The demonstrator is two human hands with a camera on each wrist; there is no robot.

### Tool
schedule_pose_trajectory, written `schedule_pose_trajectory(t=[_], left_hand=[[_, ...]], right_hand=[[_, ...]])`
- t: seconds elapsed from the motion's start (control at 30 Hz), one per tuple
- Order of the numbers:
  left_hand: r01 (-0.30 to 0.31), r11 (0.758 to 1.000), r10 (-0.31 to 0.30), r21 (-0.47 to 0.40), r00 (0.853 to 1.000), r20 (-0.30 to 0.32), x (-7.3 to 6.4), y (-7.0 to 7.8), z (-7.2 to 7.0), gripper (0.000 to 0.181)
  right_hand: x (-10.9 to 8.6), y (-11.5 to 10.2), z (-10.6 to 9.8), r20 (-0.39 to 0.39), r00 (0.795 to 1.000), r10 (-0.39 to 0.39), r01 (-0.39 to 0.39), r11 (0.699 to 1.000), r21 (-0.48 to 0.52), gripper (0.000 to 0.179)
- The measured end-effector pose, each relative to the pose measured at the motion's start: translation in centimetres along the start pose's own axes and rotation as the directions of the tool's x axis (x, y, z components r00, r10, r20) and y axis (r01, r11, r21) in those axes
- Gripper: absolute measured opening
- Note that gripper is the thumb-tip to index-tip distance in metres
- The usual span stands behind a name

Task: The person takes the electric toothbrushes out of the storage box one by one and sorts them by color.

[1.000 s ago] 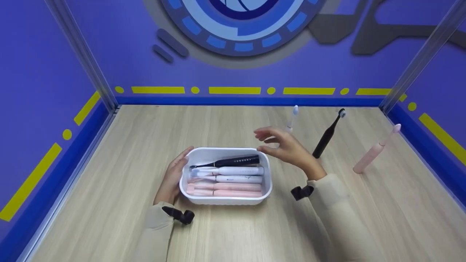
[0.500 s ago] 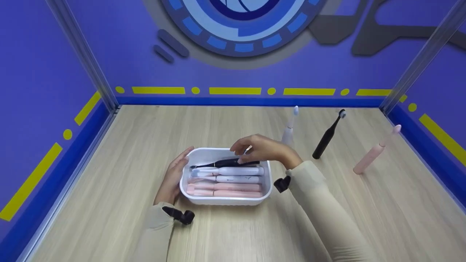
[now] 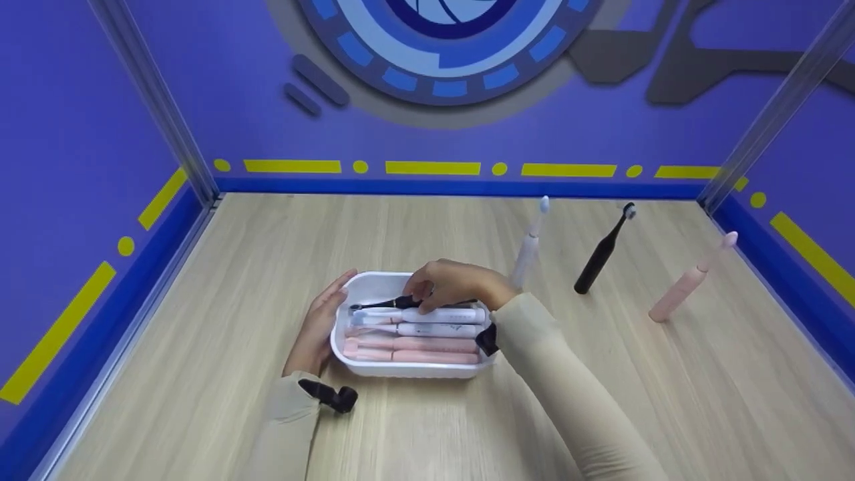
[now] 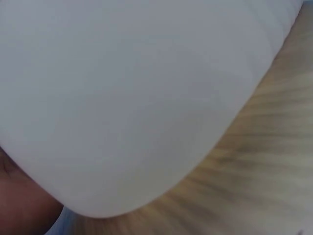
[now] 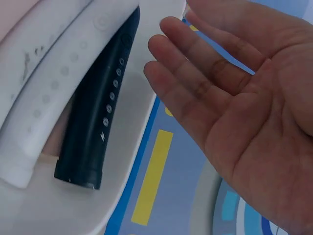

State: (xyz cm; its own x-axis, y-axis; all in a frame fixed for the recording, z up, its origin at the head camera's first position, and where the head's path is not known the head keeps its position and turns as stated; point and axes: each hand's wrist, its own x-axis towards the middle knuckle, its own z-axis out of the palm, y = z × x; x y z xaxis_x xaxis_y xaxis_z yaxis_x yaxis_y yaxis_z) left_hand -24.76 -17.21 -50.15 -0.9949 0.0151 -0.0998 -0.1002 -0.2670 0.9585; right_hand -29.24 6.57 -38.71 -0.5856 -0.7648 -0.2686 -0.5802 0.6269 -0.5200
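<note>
My left hand [image 3: 318, 331] holds the left end of a white tub [image 3: 414, 371]; in the left wrist view the tub's white wall [image 4: 127, 107] fills most of the frame. Inside, a black electric toothbrush [image 3: 381, 304] lies along the far side, beside white toothbrushes [image 3: 444, 330] and pink toothbrushes [image 3: 434, 357]. My right hand [image 3: 454, 284] reaches over the far rim, thumb and fingertips curled around the black toothbrush near its neck. In the right wrist view, several fingers [image 5: 195, 83] extend beside the black handle [image 5: 95, 117], while the pinching fingertips are outside that frame.
At the right stand three upright electric toothbrushes: a white one [image 3: 526, 257], a black one [image 3: 596, 264] and a pink one [image 3: 678, 294]. Blue panels [image 3: 427, 186] enclose the wooden table [image 3: 287, 240] at the back and both sides.
My right hand has come left from the tub's far right corner, down onto the black toothbrush. That toothbrush's handle end has shifted slightly toward the white ones. My left hand stays put.
</note>
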Motion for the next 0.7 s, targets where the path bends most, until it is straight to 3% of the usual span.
schedule_pose_trajectory(t=[0.37, 0.7], left_hand=[[-0.009, 1.000, 0.009, -0.008, 1.000, 0.001, 0.0, -0.1, 0.1, 0.047], [-0.012, 1.000, 0.013, -0.020, 1.000, 0.014, 0.1, -0.2, 0.0, 0.046]], right_hand=[[1.3, -0.3, 1.4, 0.025, 0.993, 0.118, -0.120, 0.990, 0.076, 0.037], [2.0, 0.2, 2.1, 0.016, 0.995, 0.100, -0.101, 0.994, 0.050, 0.037]])
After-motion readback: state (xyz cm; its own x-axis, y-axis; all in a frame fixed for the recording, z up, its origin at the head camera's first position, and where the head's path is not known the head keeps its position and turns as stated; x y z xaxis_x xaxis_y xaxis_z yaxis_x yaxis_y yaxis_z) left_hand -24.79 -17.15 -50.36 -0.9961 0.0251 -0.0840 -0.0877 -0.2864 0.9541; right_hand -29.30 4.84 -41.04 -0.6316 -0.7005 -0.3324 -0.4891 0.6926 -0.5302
